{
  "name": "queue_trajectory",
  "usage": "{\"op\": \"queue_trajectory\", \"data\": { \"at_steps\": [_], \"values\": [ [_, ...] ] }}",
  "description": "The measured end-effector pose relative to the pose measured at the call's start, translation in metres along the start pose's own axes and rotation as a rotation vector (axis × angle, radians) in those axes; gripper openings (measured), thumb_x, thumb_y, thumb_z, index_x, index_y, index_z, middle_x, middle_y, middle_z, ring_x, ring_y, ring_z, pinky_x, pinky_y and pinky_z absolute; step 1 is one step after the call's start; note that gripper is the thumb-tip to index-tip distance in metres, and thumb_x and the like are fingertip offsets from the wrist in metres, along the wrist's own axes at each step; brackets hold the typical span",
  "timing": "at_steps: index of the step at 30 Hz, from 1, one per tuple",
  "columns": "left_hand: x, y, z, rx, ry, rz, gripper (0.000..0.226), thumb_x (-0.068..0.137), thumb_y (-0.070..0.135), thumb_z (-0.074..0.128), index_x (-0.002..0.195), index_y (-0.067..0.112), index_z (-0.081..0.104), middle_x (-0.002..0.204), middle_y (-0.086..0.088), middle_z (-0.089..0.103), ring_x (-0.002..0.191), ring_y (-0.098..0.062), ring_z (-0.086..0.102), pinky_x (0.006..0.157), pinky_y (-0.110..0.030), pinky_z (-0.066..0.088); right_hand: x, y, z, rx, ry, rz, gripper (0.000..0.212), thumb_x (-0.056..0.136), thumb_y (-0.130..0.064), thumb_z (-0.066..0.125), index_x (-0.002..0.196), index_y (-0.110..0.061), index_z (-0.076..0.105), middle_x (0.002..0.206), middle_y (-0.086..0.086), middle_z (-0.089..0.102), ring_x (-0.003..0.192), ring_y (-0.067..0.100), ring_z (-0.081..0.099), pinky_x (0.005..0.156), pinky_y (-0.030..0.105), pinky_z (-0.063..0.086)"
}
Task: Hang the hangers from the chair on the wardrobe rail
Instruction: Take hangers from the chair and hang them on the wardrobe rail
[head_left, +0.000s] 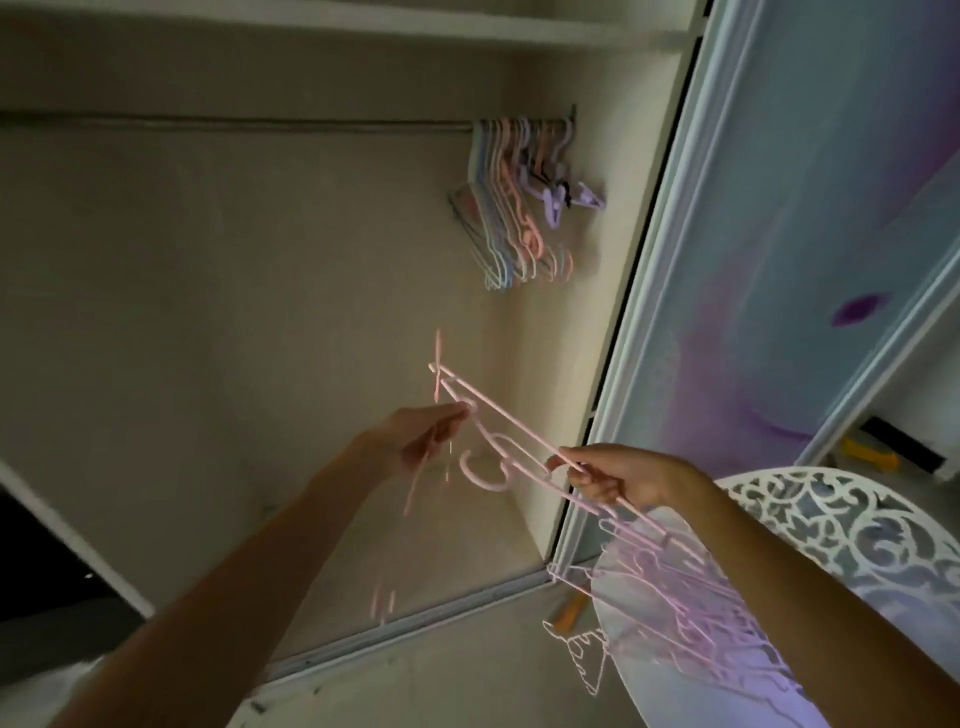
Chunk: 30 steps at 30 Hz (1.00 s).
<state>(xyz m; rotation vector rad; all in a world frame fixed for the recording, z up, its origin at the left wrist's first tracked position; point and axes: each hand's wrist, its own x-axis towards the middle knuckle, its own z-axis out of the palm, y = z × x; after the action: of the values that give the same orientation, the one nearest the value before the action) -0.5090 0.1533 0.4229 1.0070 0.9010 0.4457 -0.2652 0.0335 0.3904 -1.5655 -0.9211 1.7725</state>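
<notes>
**Both hands on pink hangers, below the rail**

Left hand (415, 439) is raised inside the open wardrobe, fingers pinched on a thin pink hanger (498, 441). It's motion-blurred, so I can't tell exactly which bar it grips. Right hand (618, 475) is closed on the other end of the same pink hangers, thumb on top, just left of the chair (852, 525). Hook of the top one curls down between the two hands.

Pile (691, 608) of more pink hangers lies on the white chair seat, under the right forearm, tangled.

Rail (249, 123) runs across the top of the wardrobe. Hung hangers (511, 208), pink, blue and purple, are bunched at its right end, against the side wall. Rest of the rail is bare. Sliding door (810, 234) stands to the right.
</notes>
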Motion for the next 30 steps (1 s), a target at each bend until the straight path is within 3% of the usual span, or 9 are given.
{"op": "queue_trajectory", "data": {
  "at_steps": [6, 10, 12, 15, 19, 22, 25, 28, 30],
  "values": [
    [-0.01, 0.017, -0.028, 0.005, 0.079, -0.06, 0.018, 0.092, 0.026, 0.057, 0.076, 0.018, 0.058, 0.044, 0.011, 0.052, 0.03, 0.002, 0.043, 0.026, -0.007, 0.021, 0.029, -0.024, 0.035, -0.307, 0.019, 0.048, 0.032, 0.099, -0.033, 0.038, 0.103, -0.015, 0.065, 0.046, -0.008, 0.042, 0.032, 0.003, 0.028, 0.032, 0.014, 0.024],
    [-0.009, 0.017, -0.04, -0.027, 0.072, -0.059, 0.02, 0.093, 0.027, 0.054, 0.075, 0.018, 0.058, 0.042, 0.011, 0.047, 0.028, 0.001, 0.037, 0.025, -0.008, 0.018, 0.032, -0.041, 0.074, -0.268, -0.159, 0.095, 0.078, 0.086, -0.073, 0.018, 0.131, -0.014, 0.046, 0.081, -0.002, 0.054, 0.058, 0.005, 0.044, 0.047, 0.015, 0.038],
    [-0.001, 0.02, -0.044, -0.056, 0.085, -0.053, 0.024, 0.093, 0.026, 0.054, 0.071, 0.016, 0.054, 0.039, 0.01, 0.045, 0.026, 0.001, 0.035, 0.025, -0.009, 0.018, 0.034, -0.055, 0.092, -0.346, -0.225, 0.083, 0.082, 0.077, -0.076, 0.016, 0.133, -0.02, 0.036, 0.094, -0.003, 0.047, 0.072, 0.005, 0.045, 0.059, 0.014, 0.04],
    [0.011, 0.032, -0.05, -0.127, 0.107, -0.025, 0.029, 0.093, 0.019, 0.054, 0.065, 0.013, 0.047, 0.034, 0.007, 0.041, 0.023, 0.0, 0.031, 0.025, -0.008, 0.018, 0.046, -0.074, 0.107, -0.364, -0.23, 0.026, 0.075, 0.067, -0.071, 0.048, 0.128, -0.028, 0.035, 0.103, -0.003, 0.044, 0.072, 0.005, 0.046, 0.063, 0.015, 0.044],
    [0.034, 0.055, -0.061, -0.135, 0.089, 0.008, 0.032, 0.095, 0.015, 0.051, 0.064, 0.014, 0.042, 0.032, 0.008, 0.038, 0.023, -0.001, 0.028, 0.025, -0.008, 0.018, 0.07, -0.089, 0.11, -0.449, -0.189, -0.039, 0.087, 0.086, -0.036, 0.06, 0.147, -0.03, -0.002, 0.121, -0.008, 0.04, 0.091, 0.01, 0.055, 0.074, 0.023, 0.049],
    [0.055, 0.084, -0.076, -0.045, 0.005, 0.037, 0.03, 0.096, 0.023, 0.049, 0.068, 0.013, 0.047, 0.037, 0.007, 0.045, 0.027, 0.0, 0.038, 0.027, -0.009, 0.026, 0.091, -0.107, 0.112, -0.357, -0.096, -0.125, 0.081, 0.084, -0.019, 0.067, 0.142, -0.028, 0.011, 0.107, -0.004, 0.047, 0.085, 0.009, 0.053, 0.066, 0.019, 0.049],
    [0.067, 0.111, -0.092, 0.013, -0.015, 0.055, 0.031, 0.1, 0.019, 0.04, 0.073, 0.011, 0.054, 0.042, 0.005, 0.057, 0.033, -0.003, 0.051, 0.034, -0.01, 0.037, 0.097, -0.127, 0.101, -0.026, 0.039, -0.223, 0.05, 0.075, -0.018, 0.065, 0.118, -0.013, 0.042, 0.091, 0.002, 0.052, 0.066, 0.009, 0.051, 0.052, 0.016, 0.043],
    [0.08, 0.135, -0.113, 0.141, 0.041, 0.091, 0.025, 0.099, 0.008, 0.036, 0.079, 0.011, 0.053, 0.054, 0.002, 0.063, 0.035, -0.002, 0.056, 0.04, -0.013, 0.047, 0.098, -0.151, 0.08, 0.191, 0.181, -0.265, 0.024, 0.078, -0.013, 0.057, 0.097, -0.009, 0.045, 0.078, 0.006, 0.057, 0.056, 0.012, 0.05, 0.044, 0.017, 0.039],
    [0.089, 0.153, -0.123, 0.266, 0.07, 0.117, 0.022, 0.1, 0.01, 0.035, 0.089, 0.011, 0.054, 0.073, 0.0, 0.061, 0.042, -0.003, 0.06, 0.045, -0.017, 0.051, 0.097, -0.169, 0.064, 0.193, 0.207, -0.206, 0.03, 0.074, -0.017, 0.061, 0.097, -0.008, 0.044, 0.077, 0.009, 0.059, 0.055, 0.014, 0.05, 0.041, 0.018, 0.039]
  ]
}}
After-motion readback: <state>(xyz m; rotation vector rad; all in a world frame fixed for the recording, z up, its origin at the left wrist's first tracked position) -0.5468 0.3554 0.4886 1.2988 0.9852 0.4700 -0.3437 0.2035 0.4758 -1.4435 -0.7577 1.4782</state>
